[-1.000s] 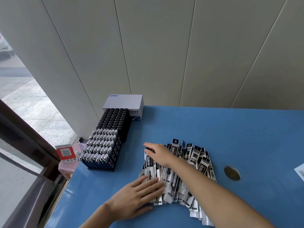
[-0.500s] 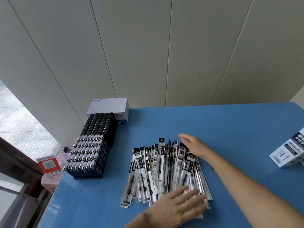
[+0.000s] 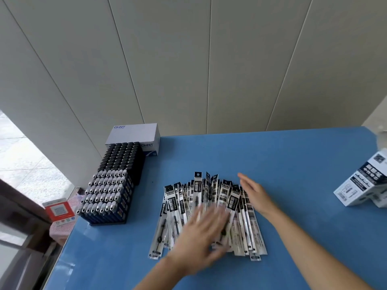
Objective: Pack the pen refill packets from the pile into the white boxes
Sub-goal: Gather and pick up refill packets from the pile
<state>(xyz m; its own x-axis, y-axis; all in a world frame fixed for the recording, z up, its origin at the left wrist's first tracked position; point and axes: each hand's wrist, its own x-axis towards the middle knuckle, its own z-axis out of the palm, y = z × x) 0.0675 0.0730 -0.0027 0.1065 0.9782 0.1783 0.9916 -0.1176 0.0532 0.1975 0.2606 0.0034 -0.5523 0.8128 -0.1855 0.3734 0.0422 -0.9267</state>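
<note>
A fanned pile of pen refill packets [image 3: 211, 195], clear sleeves with black-and-white headers, lies on the blue table [image 3: 293, 164]. My left hand [image 3: 201, 237] is blurred over the near part of the pile, fingers spread flat and holding nothing. Along the pile's right edge my right hand [image 3: 255, 193] lies with straight fingers pointing away from me, touching the outermost packets. White boxes [image 3: 360, 185] with black labels stand at the table's right edge, well apart from both hands.
A black tray of lighters [image 3: 109, 189] stands at the left of the table, with a white CHNT box [image 3: 134, 133] behind it against the panelled wall. A red QR-code stand [image 3: 59, 211] sits off the table's left edge.
The view swung right and brought the white boxes in. My right hand shifted from the pile's far left to its right edge. My left hand moved up over the packets.
</note>
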